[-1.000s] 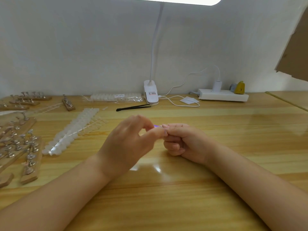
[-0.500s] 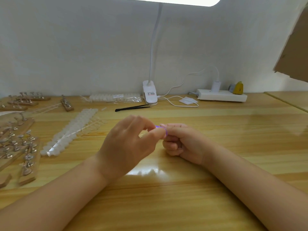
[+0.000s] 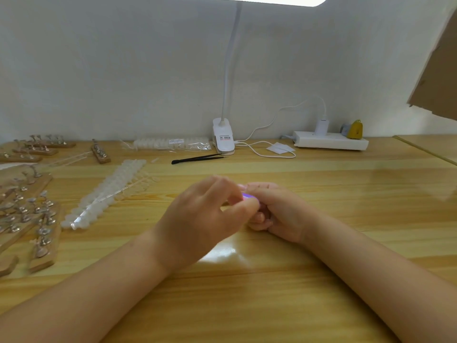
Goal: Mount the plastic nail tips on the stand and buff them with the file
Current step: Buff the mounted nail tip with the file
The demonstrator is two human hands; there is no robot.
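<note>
Head view: nearest, a small purple object — probably the file — is pinched between the left hand and the curled right hand, though what either grips is hidden. Buffing is judged barely begun. Left of the hands, translucent plastic nail-tip strips lie unmounted beside wooden stands with metal holders. Beyond the hands — glossy wooden tabletop, black tweezers, white clip lamp, white wall.

purple file | black tweezers | white lamp | yellow plug
</note>
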